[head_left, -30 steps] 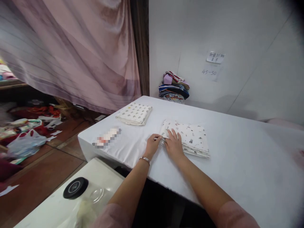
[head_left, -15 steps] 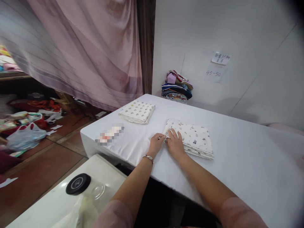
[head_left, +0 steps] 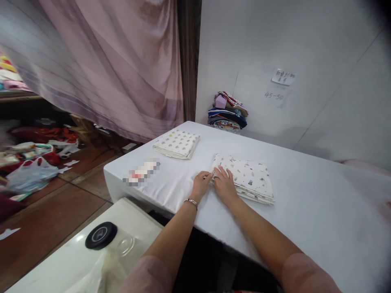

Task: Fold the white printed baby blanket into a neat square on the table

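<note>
White-covered bench bears grey-patterned folded cloth at far left, blurred item nearer, small-print folded cloth right of both.

The only view, worn on the head, looks from the near side of the bench, facing forward and down across it at close range, to the wall behind it and the curtain at its far left.

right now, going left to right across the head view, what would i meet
Plastic bag → black round object → pixelated item → grey-spotted folded cloth → left hand → folded cloth with scattered prints.
</note>
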### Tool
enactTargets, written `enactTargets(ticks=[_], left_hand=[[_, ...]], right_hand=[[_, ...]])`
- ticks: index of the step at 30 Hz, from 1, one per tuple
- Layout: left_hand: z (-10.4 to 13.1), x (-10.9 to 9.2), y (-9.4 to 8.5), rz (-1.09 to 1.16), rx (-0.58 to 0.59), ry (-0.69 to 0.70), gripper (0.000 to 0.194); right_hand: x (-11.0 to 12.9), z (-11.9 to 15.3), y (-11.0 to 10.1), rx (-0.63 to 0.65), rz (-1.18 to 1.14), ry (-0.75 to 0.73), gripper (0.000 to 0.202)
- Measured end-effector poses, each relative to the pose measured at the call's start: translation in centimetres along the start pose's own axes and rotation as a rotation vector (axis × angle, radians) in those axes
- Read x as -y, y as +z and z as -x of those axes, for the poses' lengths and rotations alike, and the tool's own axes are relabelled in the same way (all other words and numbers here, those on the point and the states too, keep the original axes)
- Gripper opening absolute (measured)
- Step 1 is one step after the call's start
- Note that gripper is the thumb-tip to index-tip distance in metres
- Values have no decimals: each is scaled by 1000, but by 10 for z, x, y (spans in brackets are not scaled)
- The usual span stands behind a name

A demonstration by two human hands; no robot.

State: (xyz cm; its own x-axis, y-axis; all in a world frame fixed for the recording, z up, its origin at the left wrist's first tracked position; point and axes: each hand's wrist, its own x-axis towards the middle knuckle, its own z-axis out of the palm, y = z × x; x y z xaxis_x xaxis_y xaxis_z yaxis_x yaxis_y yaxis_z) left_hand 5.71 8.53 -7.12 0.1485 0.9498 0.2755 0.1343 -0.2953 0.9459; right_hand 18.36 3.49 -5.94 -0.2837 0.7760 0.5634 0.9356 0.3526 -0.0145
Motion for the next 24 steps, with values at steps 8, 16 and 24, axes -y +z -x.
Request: enactTargets(ticks=[8, 16, 24], left_hand=[[4, -1, -2, 63, 24, -20, 13], [3, 3, -2, 35, 14, -4, 12], [4, 1, -2, -1, 25, 21, 14]], right_hand=[[-4, -3, -6, 84, -78, 115, 27], [-6, 4, -4, 6, -121, 93, 23], [-4, 7, -6, -25, -41, 37, 22]])
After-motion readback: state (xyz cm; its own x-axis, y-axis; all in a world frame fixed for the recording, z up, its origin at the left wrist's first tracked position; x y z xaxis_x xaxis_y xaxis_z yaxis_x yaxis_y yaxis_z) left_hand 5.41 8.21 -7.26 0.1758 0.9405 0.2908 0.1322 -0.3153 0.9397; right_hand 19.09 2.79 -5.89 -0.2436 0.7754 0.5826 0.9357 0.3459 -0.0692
